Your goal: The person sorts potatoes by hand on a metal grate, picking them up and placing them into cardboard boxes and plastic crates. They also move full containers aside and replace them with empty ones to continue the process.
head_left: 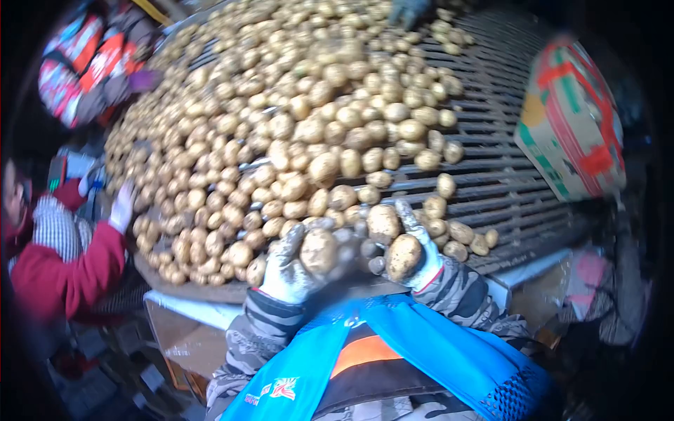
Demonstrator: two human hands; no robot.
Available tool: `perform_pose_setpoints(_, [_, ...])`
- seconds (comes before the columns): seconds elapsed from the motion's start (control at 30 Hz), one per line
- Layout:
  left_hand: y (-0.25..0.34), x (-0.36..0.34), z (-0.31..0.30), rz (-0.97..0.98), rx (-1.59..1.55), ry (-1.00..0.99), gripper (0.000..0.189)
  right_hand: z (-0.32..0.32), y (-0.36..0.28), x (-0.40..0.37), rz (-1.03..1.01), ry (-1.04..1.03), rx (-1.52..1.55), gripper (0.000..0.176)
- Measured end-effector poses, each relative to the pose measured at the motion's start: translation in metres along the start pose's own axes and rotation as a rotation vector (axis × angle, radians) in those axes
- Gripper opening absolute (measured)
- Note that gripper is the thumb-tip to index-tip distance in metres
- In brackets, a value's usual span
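Note:
My left hand (286, 272), in a white and grey work glove, is closed against a large potato (318, 250) at the near edge of the heap. In a similar glove, my right hand (424, 252) curls round a dirt-specked potato (404, 258). Another large potato (383, 223) touches the right hand's upper fingers. Between the two hands lie dark, round lumps (344, 249), too blurred to identify. The heap of potatoes (281, 154) spreads out beyond both hands on a slatted grate (505, 161).
At the right stands a patterned bag (572, 126) with red handles. A person in a red sleeve (77, 277) reaches in from the left with a gloved hand (122, 207). Another person (95, 59) is at upper left, and a dark gloved hand (408, 10) is at the far side.

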State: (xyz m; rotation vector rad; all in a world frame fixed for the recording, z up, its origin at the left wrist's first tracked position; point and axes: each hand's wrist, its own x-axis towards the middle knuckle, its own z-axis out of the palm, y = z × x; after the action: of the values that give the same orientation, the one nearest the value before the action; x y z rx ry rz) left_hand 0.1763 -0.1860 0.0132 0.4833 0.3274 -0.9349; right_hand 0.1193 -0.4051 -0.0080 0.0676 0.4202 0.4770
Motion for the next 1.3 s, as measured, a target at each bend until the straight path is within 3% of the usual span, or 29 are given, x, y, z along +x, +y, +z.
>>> perform_pose_setpoints(0.03, [-0.004,-0.003,0.005,-0.07,-0.367,0.011,0.052,-0.006,0.0,0.002,0.027,0.035,-0.06,0.055])
perform_pose_setpoints(0.07, [-0.008,-0.006,-0.005,0.011,-0.388,-0.073,0.054,-0.003,0.0,0.003,0.072,0.151,-0.09,0.057])
perform_pose_setpoints(0.1, [-0.016,-0.009,-0.027,0.16,-0.328,-0.029,0.057,0.0,0.0,0.005,0.134,0.084,-0.076,0.06])
perform_pose_setpoints(0.17, [-0.015,-0.025,-0.026,0.213,-0.49,-0.122,0.06,0.003,0.006,0.013,0.178,0.036,-0.101,0.058])
perform_pose_setpoints(0.2, [-0.013,-0.034,-0.026,0.193,-0.435,-0.286,0.062,0.013,0.012,0.017,0.243,-0.001,-0.025,0.055])
perform_pose_setpoints(0.3, [-0.017,-0.058,-0.026,0.35,-0.283,-0.268,0.074,0.027,0.026,0.024,0.253,0.242,-0.042,0.052])
perform_pose_setpoints(0.37, [-0.018,-0.077,-0.036,0.433,-0.285,-0.143,0.075,0.014,0.031,0.029,0.239,0.349,-0.147,0.05])
perform_pose_setpoints(0.4, [-0.022,-0.09,-0.05,0.519,-0.295,-0.117,0.071,0.008,0.031,0.03,0.347,0.217,-0.134,0.041])
perform_pose_setpoints(0.43, [-0.026,-0.106,-0.064,0.614,-0.303,-0.084,0.068,0.008,0.04,0.034,0.307,0.254,-0.287,0.042])
perform_pose_setpoints(0.5, [-0.035,-0.156,-0.081,0.847,-0.148,0.162,0.067,0.028,0.067,0.036,0.29,0.281,-0.474,0.043])
perform_pose_setpoints(0.63, [-0.048,-0.259,-0.133,1.134,0.149,0.707,0.058,0.027,0.097,0.051,0.478,0.347,-0.37,0.049])
perform_pose_setpoints(0.7, [-0.055,-0.282,-0.16,1.185,0.106,0.959,0.055,0.026,0.115,0.058,0.6,0.301,-0.329,0.051])
perform_pose_setpoints(0.73, [-0.056,-0.288,-0.168,0.972,0.25,1.307,0.06,0.03,0.123,0.061,0.66,0.313,-0.332,0.051])
perform_pose_setpoints(0.77, [-0.065,-0.288,-0.175,0.98,0.229,1.312,0.06,0.028,0.13,0.065,0.716,0.318,-0.337,0.051])
perform_pose_setpoints(0.83, [-0.078,-0.268,-0.172,0.89,1.271,1.536,0.067,0.018,0.14,0.073,0.746,0.325,-0.422,0.051])
perform_pose_setpoints(0.9, [-0.079,-0.23,-0.118,0.995,0.61,0.789,0.075,0.012,0.159,0.081,0.887,0.279,-0.371,0.052])
perform_pose_setpoints(0.93, [-0.081,-0.22,-0.109,1.009,0.801,0.753,0.074,-0.007,0.16,0.086,0.948,0.25,-0.414,0.054])
perform_pose_setpoints(0.97, [-0.081,-0.214,-0.099,1.015,0.99,0.704,0.074,-0.013,0.159,0.088,1.095,0.048,-0.455,0.05])
perform_pose_setpoints(1.03, [-0.079,-0.206,-0.09,1.016,0.874,0.606,0.072,-0.02,0.177,0.085,1.01,0.131,-0.796,0.052])
perform_pose_setpoints(1.07, [-0.082,-0.204,-0.092,1.059,0.651,0.546,0.069,-0.003,0.187,0.073,0.632,-0.353,-1.642,0.047])
perform_pose_setpoints(1.1, [-0.085,-0.207,-0.099,1.067,0.695,0.595,0.069,0.01,0.202,0.078,0.885,-0.051,-1.143,0.047])
perform_pose_setpoints(1.17, [-0.093,-0.213,-0.11,1.169,0.508,0.575,0.071,0.005,0.213,0.079,0.955,-0.178,-1.508,0.049])
perform_pose_setpoints(1.2, [-0.095,-0.222,-0.107,1.153,0.233,0.536,0.068,0.001,0.221,0.081,1.007,0.183,-1.115,0.054])
perform_pose_setpoints(1.23, [-0.091,-0.231,-0.108,1.24,0.356,0.565,0.068,0.0,0.225,0.083,1.006,0.177,-1.112,0.054])
perform_pose_setpoints(1.3, [-0.093,-0.24,-0.113,1.211,0.305,0.67,0.067,0.005,0.23,0.087,1.194,0.246,-0.66,0.057])
